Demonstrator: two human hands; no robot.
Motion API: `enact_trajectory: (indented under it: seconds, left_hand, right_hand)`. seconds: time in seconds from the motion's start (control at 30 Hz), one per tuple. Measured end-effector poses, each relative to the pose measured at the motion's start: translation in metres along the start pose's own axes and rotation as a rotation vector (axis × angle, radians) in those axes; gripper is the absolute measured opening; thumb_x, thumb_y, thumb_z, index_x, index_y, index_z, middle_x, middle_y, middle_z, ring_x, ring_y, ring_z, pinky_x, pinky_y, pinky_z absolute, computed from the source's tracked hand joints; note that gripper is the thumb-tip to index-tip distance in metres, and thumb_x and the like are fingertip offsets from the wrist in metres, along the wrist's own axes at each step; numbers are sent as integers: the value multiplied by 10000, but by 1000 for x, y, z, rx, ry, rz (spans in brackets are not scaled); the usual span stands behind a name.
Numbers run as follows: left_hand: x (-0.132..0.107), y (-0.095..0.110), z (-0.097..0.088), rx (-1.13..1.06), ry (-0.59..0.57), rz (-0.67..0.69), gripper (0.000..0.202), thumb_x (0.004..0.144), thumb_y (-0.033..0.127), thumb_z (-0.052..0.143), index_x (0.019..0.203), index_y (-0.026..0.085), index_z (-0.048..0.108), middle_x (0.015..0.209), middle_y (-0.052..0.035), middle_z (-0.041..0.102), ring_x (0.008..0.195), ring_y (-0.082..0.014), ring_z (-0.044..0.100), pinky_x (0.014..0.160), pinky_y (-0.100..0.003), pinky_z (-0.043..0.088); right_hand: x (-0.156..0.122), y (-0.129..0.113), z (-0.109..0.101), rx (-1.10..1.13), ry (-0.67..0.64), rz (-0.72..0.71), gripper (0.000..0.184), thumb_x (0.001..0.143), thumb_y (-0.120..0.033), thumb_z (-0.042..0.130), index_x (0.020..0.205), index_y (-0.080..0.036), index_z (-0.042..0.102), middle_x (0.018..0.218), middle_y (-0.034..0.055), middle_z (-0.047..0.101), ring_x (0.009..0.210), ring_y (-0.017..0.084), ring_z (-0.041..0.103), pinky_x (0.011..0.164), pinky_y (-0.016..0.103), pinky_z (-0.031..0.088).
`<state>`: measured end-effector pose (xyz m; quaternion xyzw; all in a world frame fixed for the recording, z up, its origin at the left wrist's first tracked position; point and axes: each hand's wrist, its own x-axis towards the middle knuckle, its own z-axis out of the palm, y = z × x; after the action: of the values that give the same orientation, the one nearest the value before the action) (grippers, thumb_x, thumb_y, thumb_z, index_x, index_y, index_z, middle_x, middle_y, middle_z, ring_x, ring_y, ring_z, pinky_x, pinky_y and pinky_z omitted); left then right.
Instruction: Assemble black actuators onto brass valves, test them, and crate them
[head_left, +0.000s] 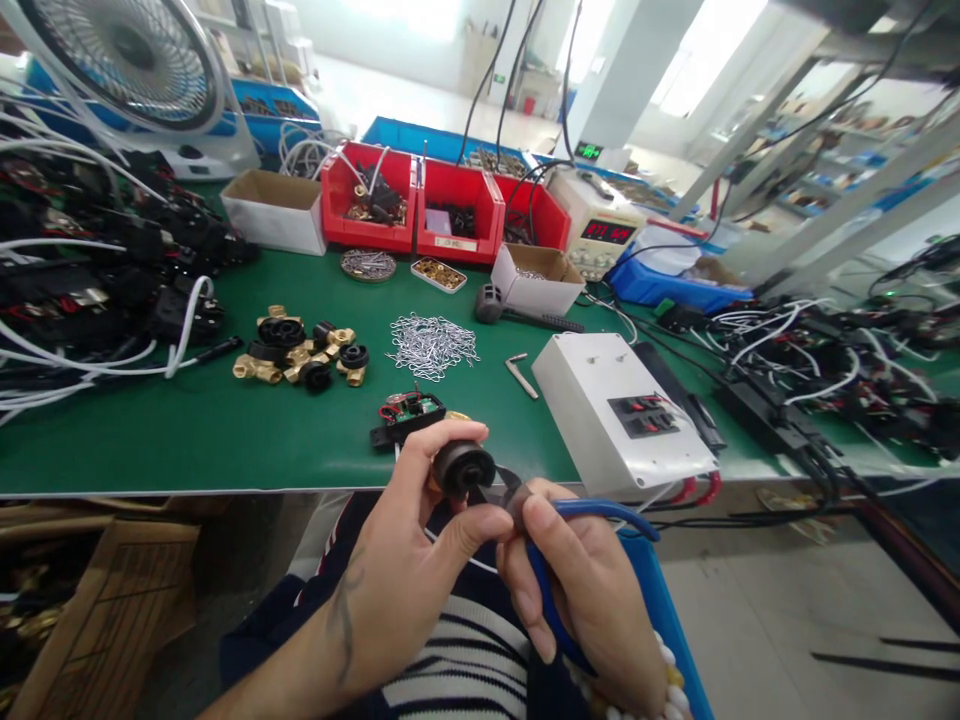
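My left hand (416, 565) is closed around a small black round valve part (463, 467), held just below the table's front edge. My right hand (581, 600) grips blue-handled pliers (559, 560), and their jaws touch the black part. Right behind the hands a small black module with a green circuit board (407, 413) lies on the green table (187, 430). Farther left sits a cluster of brass fittings and black caps (300, 357). A pile of small silver wire clips (433, 345) lies in the middle.
A white switch box (622, 410) stands at the right. Red bins (442, 205), cardboard boxes (274, 208), a power supply (600, 228) and a fan (135, 60) line the back. Tangled black assemblies with white tubing (97, 280) fill the left; wiring covers the right (840, 370).
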<state>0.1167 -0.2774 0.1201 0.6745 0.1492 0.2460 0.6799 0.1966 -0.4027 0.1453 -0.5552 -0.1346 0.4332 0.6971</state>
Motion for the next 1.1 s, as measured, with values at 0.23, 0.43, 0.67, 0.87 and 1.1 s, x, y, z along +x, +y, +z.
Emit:
enact_trajectory:
  seconds: [0.23, 0.43, 0.67, 0.87, 1.1]
  left_hand:
    - [1, -2, 2, 108, 97, 198, 323, 884, 385, 705, 1153, 326, 536, 1210, 12, 572, 1182, -189, 529, 993, -296, 420]
    - [4, 4, -1, 190, 36, 203, 271, 900, 372, 685, 1117, 329, 530, 1139, 24, 568, 1109, -165, 548, 942, -264, 427]
    - [6, 8, -8, 286, -39, 11, 265, 889, 478, 663, 1046, 292, 558, 1002, 21, 629, 891, -175, 595, 762, -282, 438]
    - [6, 5, -11, 253, -43, 1, 292, 882, 492, 669, 1057, 293, 547, 1020, 21, 623, 945, -178, 599, 789, -281, 438]
    - [6, 4, -12, 277, -43, -50, 283, 871, 507, 671, 990, 271, 571, 963, 15, 649, 906, -191, 605, 744, -287, 429]
  right_hand:
    - [0, 4, 7, -13, 42, -39, 425, 888, -575, 610, 773, -174, 532, 441, -68, 521, 271, 19, 360, 289, 107, 233]
    - [-1, 5, 8, -22, 56, -92, 406, 902, -547, 614, 752, -183, 517, 451, -71, 519, 279, 18, 365, 293, 103, 230]
    - [4, 13, 8, -35, 59, -171, 392, 921, -523, 603, 746, -183, 519, 453, -79, 509, 282, 8, 353, 304, 97, 247]
    - [7, 9, 4, -47, -11, -75, 423, 909, -560, 600, 743, -180, 512, 450, -72, 514, 271, 8, 339, 294, 103, 203]
    - [6, 10, 6, -30, 31, -120, 424, 901, -572, 600, 754, -184, 514, 442, -83, 491, 275, 15, 324, 297, 118, 216]
